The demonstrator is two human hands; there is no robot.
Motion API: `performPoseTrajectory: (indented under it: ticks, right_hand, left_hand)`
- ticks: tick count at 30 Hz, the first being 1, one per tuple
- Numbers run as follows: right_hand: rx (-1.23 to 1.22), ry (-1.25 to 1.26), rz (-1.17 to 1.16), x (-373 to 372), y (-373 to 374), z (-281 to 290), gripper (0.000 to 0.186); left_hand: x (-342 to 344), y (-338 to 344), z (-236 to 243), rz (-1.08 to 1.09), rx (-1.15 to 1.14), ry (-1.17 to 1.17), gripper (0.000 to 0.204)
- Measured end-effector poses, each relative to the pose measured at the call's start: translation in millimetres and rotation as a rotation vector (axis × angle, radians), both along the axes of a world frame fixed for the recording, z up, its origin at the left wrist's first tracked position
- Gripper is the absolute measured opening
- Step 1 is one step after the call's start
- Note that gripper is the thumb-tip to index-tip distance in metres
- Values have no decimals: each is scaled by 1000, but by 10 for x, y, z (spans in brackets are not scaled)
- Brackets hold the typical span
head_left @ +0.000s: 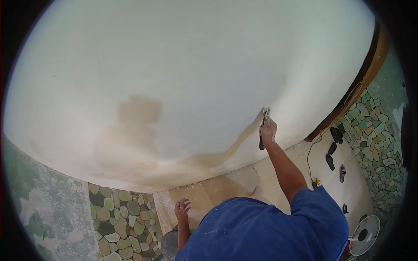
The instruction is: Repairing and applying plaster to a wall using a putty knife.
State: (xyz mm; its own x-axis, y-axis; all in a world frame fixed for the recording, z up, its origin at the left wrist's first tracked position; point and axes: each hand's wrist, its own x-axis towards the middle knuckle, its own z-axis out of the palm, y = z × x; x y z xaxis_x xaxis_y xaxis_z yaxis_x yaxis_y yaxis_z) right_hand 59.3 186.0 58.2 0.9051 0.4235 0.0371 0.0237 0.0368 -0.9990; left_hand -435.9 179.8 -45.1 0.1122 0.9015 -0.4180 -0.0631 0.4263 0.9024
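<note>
My right arm reaches out to the white wall (209,78). In its closed fist, my right hand (269,129) grips a putty knife (266,114) with a black handle and a pale-smeared blade. The blade end is up at the wall surface, and the handle sticks out below the fist. Down by my left side, my left hand (183,208) hangs near the foot of the wall, away from it. Its fingers are loosely bent and apart, whitish at the tips, with no tool visible in them.
Several dark sandals (333,148) lie on the tiles (244,179) at right, near a thin cable (308,163). A white fan (365,235) stands at lower right. A brown wooden edge (370,80) borders the wall. Pebble-patterned flooring (124,219) shows at lower left.
</note>
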Motion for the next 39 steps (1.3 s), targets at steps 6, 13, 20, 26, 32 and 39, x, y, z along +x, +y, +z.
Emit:
performPoseTrajectory:
  ticks: [6,13,20,26,32,39]
  right_hand:
    - [52,51,-26,-151,-50,91,45]
    - [-39,24,-27,0,-13,29,45]
    - [47,22,-77,-53,-16,24,49]
    - [-114,-306,-85,186,-101,-823,45]
    - [131,-41,-40,55,332,436,44]
    - [231,517,-30,-297,-267,-246,46]
  left_hand:
    - [-29,-32,38,-8,28,-40,25]
    - [-24,-73,28,-3,9,-35,25]
    - [-35,-133,55,7,0,-20,25]
    - [-55,-146,35,12,-1,-28,24]
    - [-176,-182,-49,39,29,-33,28]
    - [-35,-195,46,40,-7,-7,27]
